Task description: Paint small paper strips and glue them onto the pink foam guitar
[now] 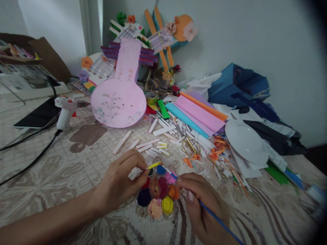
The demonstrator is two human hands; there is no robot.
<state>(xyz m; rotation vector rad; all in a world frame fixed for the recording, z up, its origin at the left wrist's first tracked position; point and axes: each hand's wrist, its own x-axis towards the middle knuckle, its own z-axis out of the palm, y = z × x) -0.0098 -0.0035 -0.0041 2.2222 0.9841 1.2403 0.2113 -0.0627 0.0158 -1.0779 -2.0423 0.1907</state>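
Between thumb and fingertip, my left hand (127, 177) pinches a small strip (153, 165) with yellow paint on it. My right hand (204, 200) grips a thin blue paintbrush (213, 215), its tip pointing up and left close to the strip. Whether bristles and strip touch, I cannot tell. Below both hands sits a cluster of round paint wells, among them yellow paint (167, 205), dark blue paint (143, 198), peach paint (155, 208) and orange paint (174, 192). Just beyond lie several small strips (150, 148), a few with yellow on them.
A pink guitar-like craft piece (119, 102) leans at the back. The white glue gun (65, 114) stands at left with its black cord (38, 166). Gold-handled scissors (191, 145), coloured paper (196, 114), a white plate (246, 141) and a blue bag (237, 85) are at right.
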